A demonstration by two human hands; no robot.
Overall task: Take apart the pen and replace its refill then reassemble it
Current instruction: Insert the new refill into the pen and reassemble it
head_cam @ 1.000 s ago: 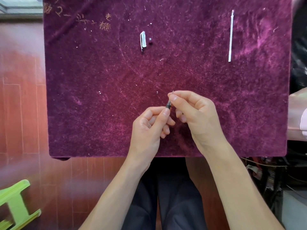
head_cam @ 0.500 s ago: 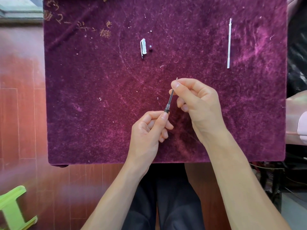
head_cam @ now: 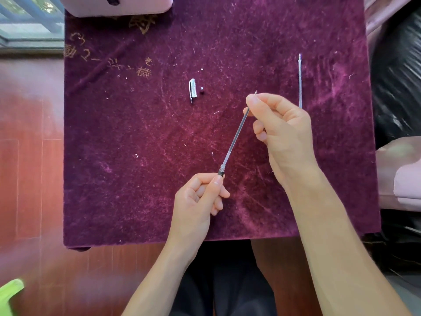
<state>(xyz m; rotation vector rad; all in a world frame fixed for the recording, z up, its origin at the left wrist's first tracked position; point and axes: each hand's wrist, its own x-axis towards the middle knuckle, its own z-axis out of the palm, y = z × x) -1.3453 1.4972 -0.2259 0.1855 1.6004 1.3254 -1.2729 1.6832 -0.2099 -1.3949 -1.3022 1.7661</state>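
My left hand (head_cam: 200,197) grips the pen barrel, of which only the dark threaded end (head_cam: 221,172) shows above my fingers. My right hand (head_cam: 278,131) pinches the tip end of a thin clear refill (head_cam: 234,140), which runs slanted from the barrel's mouth up to my fingertips; most of its length is outside the barrel. A second refill (head_cam: 300,80) lies straight on the purple velvet cloth (head_cam: 136,156) at the far right. The clear pen cap with its clip (head_cam: 193,90) and a small dark tip piece (head_cam: 201,88) lie side by side at the cloth's middle back.
A pale pink box edge (head_cam: 118,5) sits at the cloth's far edge. Black plastic wrap (head_cam: 396,83) and pink fabric (head_cam: 401,179) lie to the right. Red wood floor (head_cam: 29,179) is on the left, with a green stool corner (head_cam: 9,290).
My right hand has moved up and to the right, drawing the refill far out of the barrel. My left hand has stayed low with the barrel.
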